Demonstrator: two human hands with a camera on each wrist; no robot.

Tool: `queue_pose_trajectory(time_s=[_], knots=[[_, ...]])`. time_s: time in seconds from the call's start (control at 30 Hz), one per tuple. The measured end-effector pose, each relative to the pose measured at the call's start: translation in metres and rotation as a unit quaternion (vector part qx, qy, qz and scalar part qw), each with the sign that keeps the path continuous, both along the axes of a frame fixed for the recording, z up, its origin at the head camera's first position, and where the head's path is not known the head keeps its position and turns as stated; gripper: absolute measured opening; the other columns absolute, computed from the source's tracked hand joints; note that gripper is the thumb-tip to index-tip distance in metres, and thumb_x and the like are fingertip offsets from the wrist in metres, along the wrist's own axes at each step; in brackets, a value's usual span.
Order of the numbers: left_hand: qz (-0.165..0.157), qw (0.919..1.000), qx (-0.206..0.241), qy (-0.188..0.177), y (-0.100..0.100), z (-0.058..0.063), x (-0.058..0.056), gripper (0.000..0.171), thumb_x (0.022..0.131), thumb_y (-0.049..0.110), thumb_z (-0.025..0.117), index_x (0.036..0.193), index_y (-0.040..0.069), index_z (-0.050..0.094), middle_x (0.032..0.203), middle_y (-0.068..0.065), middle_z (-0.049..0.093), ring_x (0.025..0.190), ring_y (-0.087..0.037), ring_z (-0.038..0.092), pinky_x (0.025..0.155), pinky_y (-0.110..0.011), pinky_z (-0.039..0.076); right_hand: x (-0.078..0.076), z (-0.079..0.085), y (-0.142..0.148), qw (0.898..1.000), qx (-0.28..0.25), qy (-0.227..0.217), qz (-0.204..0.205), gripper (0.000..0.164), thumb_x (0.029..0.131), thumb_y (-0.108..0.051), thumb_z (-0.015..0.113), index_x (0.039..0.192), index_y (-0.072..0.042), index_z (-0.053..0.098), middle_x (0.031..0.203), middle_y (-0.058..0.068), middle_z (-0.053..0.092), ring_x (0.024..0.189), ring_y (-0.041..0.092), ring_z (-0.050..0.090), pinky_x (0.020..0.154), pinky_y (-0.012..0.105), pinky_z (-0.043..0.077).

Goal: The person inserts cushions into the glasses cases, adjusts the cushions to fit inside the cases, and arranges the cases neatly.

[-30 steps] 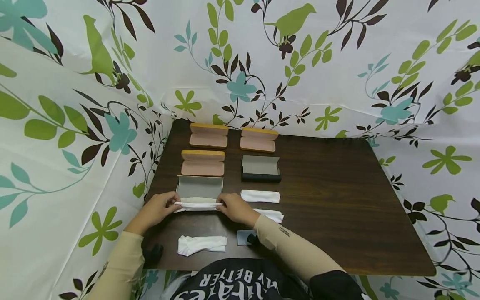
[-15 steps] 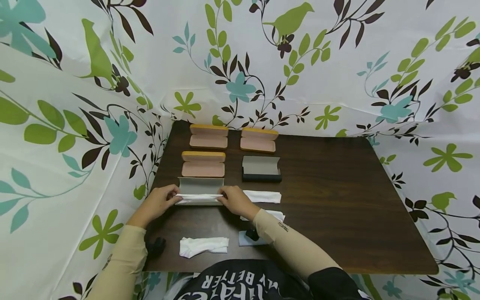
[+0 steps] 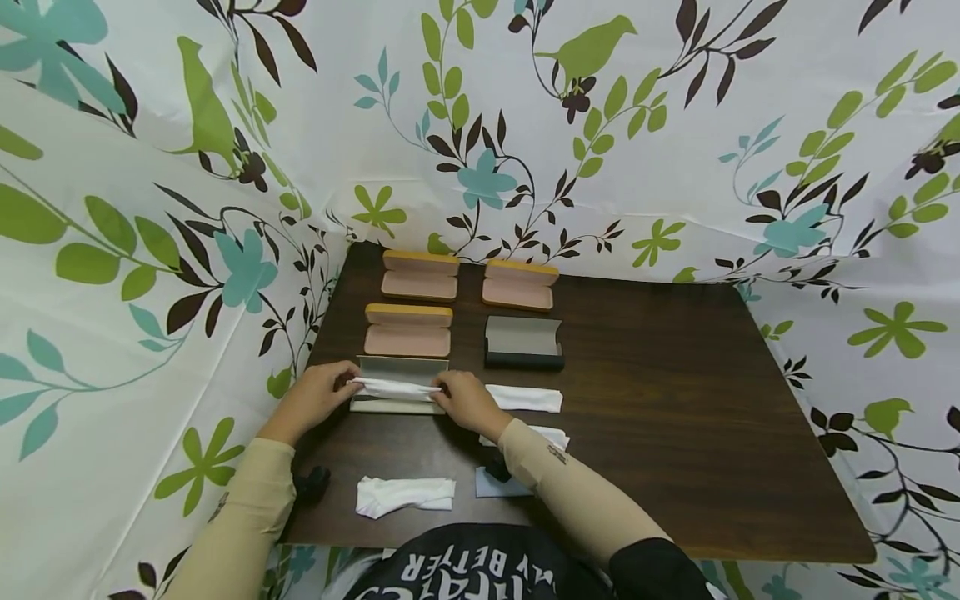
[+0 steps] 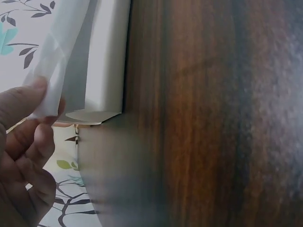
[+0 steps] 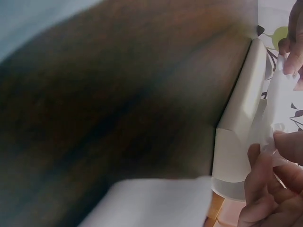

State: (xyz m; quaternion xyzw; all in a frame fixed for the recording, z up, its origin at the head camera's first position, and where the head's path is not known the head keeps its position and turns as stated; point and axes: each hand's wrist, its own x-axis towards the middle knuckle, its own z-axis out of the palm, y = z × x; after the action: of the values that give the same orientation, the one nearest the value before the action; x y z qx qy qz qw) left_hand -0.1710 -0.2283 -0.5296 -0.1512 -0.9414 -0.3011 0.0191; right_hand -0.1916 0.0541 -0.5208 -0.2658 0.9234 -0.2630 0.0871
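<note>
A long folded white cloth (image 3: 397, 389) is stretched between both hands over an open cream glasses case (image 3: 397, 407). The case has a grey-lined lid standing up behind the cloth. My left hand (image 3: 318, 396) pinches the cloth's left end between thumb and fingers, which the left wrist view shows close up. At the other end, my right hand (image 3: 472, 404) pinches the cloth the same way. In the right wrist view the cloth (image 5: 279, 99) hangs beside the cream case (image 5: 241, 113), apart from its front wall. Part of the case's inside is hidden by the cloth.
Behind stand open yellow glasses cases with pink lining (image 3: 408, 340) and an open black case with grey lining (image 3: 523, 358). Folded white cloths (image 3: 528, 398) lie at the right, another white cloth (image 3: 405, 497) near the front, beside a light blue cloth (image 3: 498, 483).
Both hands have carried the white cloth from the case's front edge back and over its opening, baring the cream front wall. The pinch at both ends is unchanged.
</note>
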Motion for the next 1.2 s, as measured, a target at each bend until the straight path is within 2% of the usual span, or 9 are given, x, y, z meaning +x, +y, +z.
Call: queue_pose_trajectory(time_s=[0.2,0.37,0.5,0.67,0.8,0.93,1.0,1.07,1.2], knots=[[-0.006,0.9997,-0.024,0.002,0.003,0.000,-0.005,0.011,0.086,0.019,0.074,0.094,0.013,0.070,0.088,0.000,0.063,0.072,-0.014,0.054,0.065,-0.034,0.047,-0.003,-0.002,-0.003,0.999,0.038,0.032,0.006,0.020,0.094,-0.025,0.065,0.107,-0.010,0.070,0.097,-0.002,0.060,0.081,0.007,0.059,0.068,0.017,0.049],[-0.007,0.9975,-0.068,-0.017,0.005,0.001,-0.003,0.018,0.086,0.026,0.074,0.100,0.015,0.074,0.097,-0.001,0.056,0.081,-0.017,0.056,0.070,-0.038,0.048,-0.004,-0.006,-0.004,0.997,0.067,0.041,0.012,0.018,0.095,-0.023,0.064,0.106,-0.011,0.072,0.102,-0.001,0.056,0.083,0.008,0.059,0.068,0.017,0.050],[-0.007,0.9951,-0.097,-0.019,0.004,-0.001,0.001,0.023,0.085,0.029,0.075,0.102,0.014,0.076,0.096,-0.001,0.051,0.080,-0.016,0.051,0.068,-0.036,0.046,-0.004,-0.008,-0.005,0.994,0.089,0.056,0.019,0.016,0.094,-0.024,0.065,0.103,-0.014,0.074,0.106,0.000,0.056,0.089,0.012,0.056,0.071,0.020,0.050],[-0.002,0.9960,-0.089,-0.010,0.001,-0.003,0.002,0.026,0.087,0.031,0.072,0.103,0.011,0.076,0.098,-0.005,0.055,0.086,-0.021,0.055,0.075,-0.042,0.049,-0.002,-0.007,-0.002,0.991,0.108,0.074,0.023,0.019,0.095,-0.027,0.063,0.106,-0.016,0.074,0.111,-0.001,0.058,0.096,0.015,0.055,0.078,0.028,0.049],[0.037,0.9965,-0.064,0.039,-0.001,0.000,0.000,0.022,0.091,0.029,0.068,0.100,0.011,0.075,0.099,-0.006,0.061,0.091,-0.026,0.060,0.076,-0.046,0.051,-0.002,0.001,0.002,0.993,0.083,0.086,-0.001,0.019,0.096,-0.026,0.062,0.106,-0.015,0.073,0.111,0.000,0.062,0.100,0.018,0.058,0.083,0.034,0.050],[0.088,0.9925,-0.029,0.080,-0.002,0.006,-0.006,0.021,0.092,0.027,0.067,0.105,0.010,0.070,0.102,-0.008,0.065,0.089,-0.030,0.063,0.073,-0.049,0.052,-0.005,0.008,0.006,0.990,0.032,0.123,-0.057,0.010,0.095,-0.019,0.063,0.098,-0.013,0.069,0.097,0.000,0.065,0.086,0.015,0.060,0.075,0.030,0.051],[0.097,0.9923,-0.015,0.075,-0.001,0.009,-0.009,0.027,0.094,0.027,0.065,0.115,0.010,0.066,0.108,-0.011,0.066,0.093,-0.032,0.063,0.076,-0.051,0.051,-0.007,0.009,0.007,0.988,0.003,0.131,-0.081,0.008,0.094,-0.016,0.064,0.099,-0.012,0.065,0.093,0.000,0.063,0.081,0.014,0.058,0.071,0.028,0.051],[0.095,0.9938,-0.014,0.056,0.000,0.012,-0.012,0.033,0.096,0.027,0.062,0.123,0.009,0.062,0.115,-0.015,0.065,0.100,-0.036,0.062,0.082,-0.054,0.050,-0.010,0.008,0.008,0.987,-0.019,0.133,-0.090,0.015,0.093,-0.014,0.065,0.107,-0.009,0.064,0.099,0.001,0.063,0.085,0.014,0.060,0.073,0.027,0.052],[0.073,0.9962,-0.035,0.032,0.002,0.012,-0.017,0.033,0.098,0.026,0.058,0.124,0.007,0.065,0.122,-0.017,0.064,0.112,-0.039,0.058,0.094,-0.057,0.045,-0.013,0.005,0.006,0.990,-0.024,0.124,-0.067,0.030,0.093,-0.014,0.065,0.122,-0.005,0.064,0.117,0.006,0.066,0.103,0.018,0.064,0.087,0.030,0.054]])
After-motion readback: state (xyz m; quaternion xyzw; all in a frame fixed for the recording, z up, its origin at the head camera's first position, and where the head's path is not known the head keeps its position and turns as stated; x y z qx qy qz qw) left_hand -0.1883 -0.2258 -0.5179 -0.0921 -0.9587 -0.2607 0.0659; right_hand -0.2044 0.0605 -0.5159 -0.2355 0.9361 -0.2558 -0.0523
